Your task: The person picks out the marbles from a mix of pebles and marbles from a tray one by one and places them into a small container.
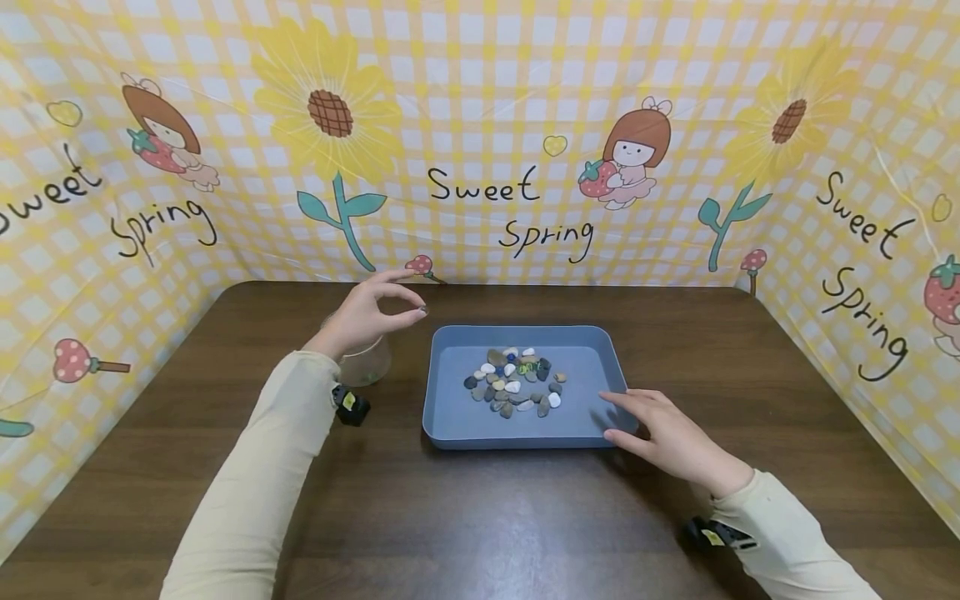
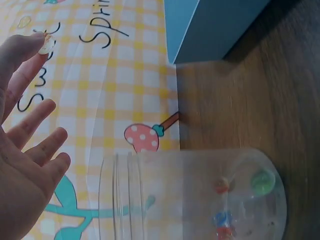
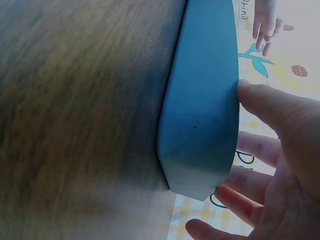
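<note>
Between thumb and index finger, my left hand (image 1: pixel 366 313) pinches a small clear marble (image 2: pixel 47 45) with an orange-yellow tint. The hand is raised above a clear jar (image 1: pixel 369 365), its other fingers spread. At the jar's bottom, the left wrist view shows a green marble (image 2: pixel 263 183), a blue one (image 2: pixel 222 218) and reddish ones. A blue-grey tray (image 1: pixel 450 427) holds a loose heap of pebbles (image 1: pixel 513 387), with blue and green pieces among them. At the tray's right front corner is my right hand (image 1: pixel 663 432), its thumb by the rim and its fingers loosely extended.
The brown wooden table (image 1: pixel 495 517) carries the tray and, to its left, the jar. A yellow checked cloth (image 1: pixel 480 100) with printed flowers and lettering stands as a wall behind the table and along both sides.
</note>
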### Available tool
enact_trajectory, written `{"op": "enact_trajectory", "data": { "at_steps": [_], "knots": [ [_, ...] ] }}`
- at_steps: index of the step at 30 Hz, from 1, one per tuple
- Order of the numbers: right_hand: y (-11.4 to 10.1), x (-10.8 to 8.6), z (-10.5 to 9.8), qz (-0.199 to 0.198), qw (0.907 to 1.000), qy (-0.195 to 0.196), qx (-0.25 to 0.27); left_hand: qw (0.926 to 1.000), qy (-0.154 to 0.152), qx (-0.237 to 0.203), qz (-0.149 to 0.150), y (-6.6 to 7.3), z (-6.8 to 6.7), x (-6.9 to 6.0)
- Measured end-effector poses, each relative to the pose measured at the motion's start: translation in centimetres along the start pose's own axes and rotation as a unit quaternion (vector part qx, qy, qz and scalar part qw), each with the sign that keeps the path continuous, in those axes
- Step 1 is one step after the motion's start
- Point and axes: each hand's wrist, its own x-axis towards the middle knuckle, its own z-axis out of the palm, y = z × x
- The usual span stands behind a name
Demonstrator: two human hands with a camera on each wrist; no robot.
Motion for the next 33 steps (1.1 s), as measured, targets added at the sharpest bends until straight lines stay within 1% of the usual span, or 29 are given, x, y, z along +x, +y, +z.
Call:
{"op": "enact_trajectory", "data": {
  "at_steps": [6, 13, 18, 23, 25, 33],
  "knots": [
    [0.0, 0.0, 0.0, 0.001, 1.0000, 0.001, -0.001, 0.9999, 0.008, 0.011, -0.010, -0.7, -0.9, -0.6],
    [0.0, 0.0, 0.0, 0.003, 1.0000, 0.000, 0.000, 0.9993, 0.031, 0.018, -0.014, -1.9, -1.6, -1.2],
    [0.0, 0.1, -0.1, 0.005, 1.0000, 0.000, 0.000, 0.9985, 0.046, 0.016, -0.024, -2.6, -2.2, -1.7],
    [-0.2, 0.0, -0.2, 0.005, 1.0000, 0.001, -0.001, 0.9971, 0.059, 0.012, -0.048, -3.4, -2.8, -2.1],
    [-0.2, -0.1, -0.2, 0.005, 1.0000, 0.002, -0.002, 0.9965, 0.058, 0.010, -0.059, -3.6, -3.0, -2.3],
    [-0.1, 0.0, -0.1, 0.009, 1.0000, -0.001, -0.002, 0.9953, 0.050, 0.022, -0.080, -4.0, -3.2, -2.8]
  ]
}}
